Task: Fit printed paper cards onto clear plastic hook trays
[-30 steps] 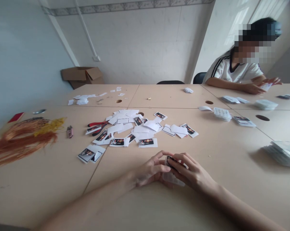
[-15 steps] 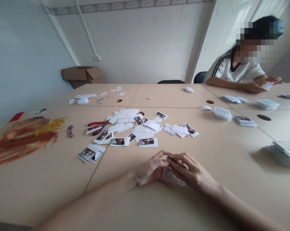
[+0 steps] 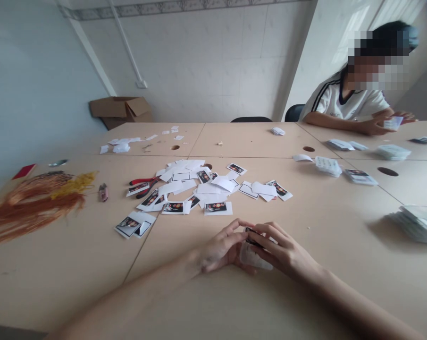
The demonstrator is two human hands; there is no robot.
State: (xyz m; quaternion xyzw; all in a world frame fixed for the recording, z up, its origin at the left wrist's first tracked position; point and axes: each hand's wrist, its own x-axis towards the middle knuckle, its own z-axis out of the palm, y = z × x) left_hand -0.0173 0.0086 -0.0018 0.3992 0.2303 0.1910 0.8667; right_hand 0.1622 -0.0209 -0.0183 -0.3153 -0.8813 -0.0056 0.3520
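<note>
Near the front of the table, my left hand is closed around a small translucent plastic case. My right hand grips the same case from the other side. A dark printed label lies at its upper edge, under the fingers of both hands. Fingers cover much of the label, so how far it lies flat is hidden. Beyond my hands spreads a loose pile of white paper pieces, several with a dark printed label like this one.
Red-handled pliers lie partly under the papers, with pink clippers to their left. Copper-coloured strands cover the left side. Stacked plastic cases stand at right. Across the table a person holds a similar case. A cardboard box sits behind.
My right fingers have shifted slightly over the dark label, and a little more of the case shows below them. The person opposite has tilted their case up.
</note>
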